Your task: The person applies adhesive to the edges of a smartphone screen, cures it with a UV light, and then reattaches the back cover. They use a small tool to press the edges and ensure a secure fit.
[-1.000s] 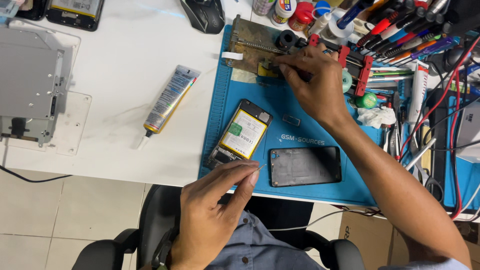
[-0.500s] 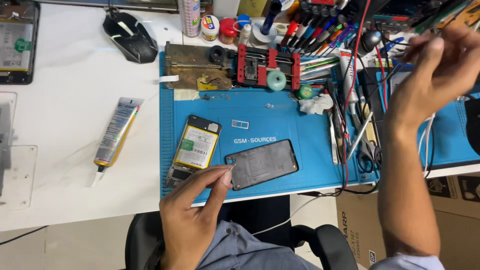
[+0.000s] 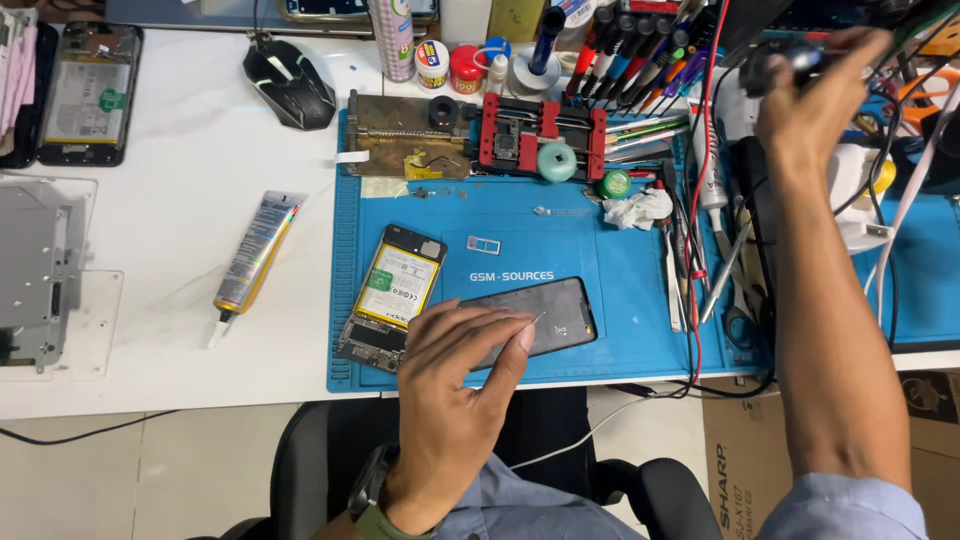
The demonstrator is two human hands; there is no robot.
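My left hand (image 3: 455, 390) reaches over the front edge of the blue work mat (image 3: 640, 290), fingertips on the left end of a dark phone panel (image 3: 560, 312). A thin pale sliver shows at the thumb tip; I cannot tell whether it is held. Just left lies an opened phone with a yellow battery (image 3: 393, 292). A small card tray (image 3: 484, 245) sits above the panel. My right hand (image 3: 815, 95) is raised at the far right, closed round a blurred dark round object (image 3: 790, 58) among cables.
A red clamp fixture (image 3: 540, 135) and a brass-coloured jig (image 3: 405, 140) stand at the mat's back. Tweezers and tools (image 3: 690, 265) lie along its right side. On the white table: a glue tube (image 3: 255, 255), a mouse (image 3: 290, 82), another opened phone (image 3: 88, 95), a metal frame (image 3: 35, 270).
My right hand left the brass jig, swung up to the far right and now grips a dark round object. My left hand moved onto the dark panel.
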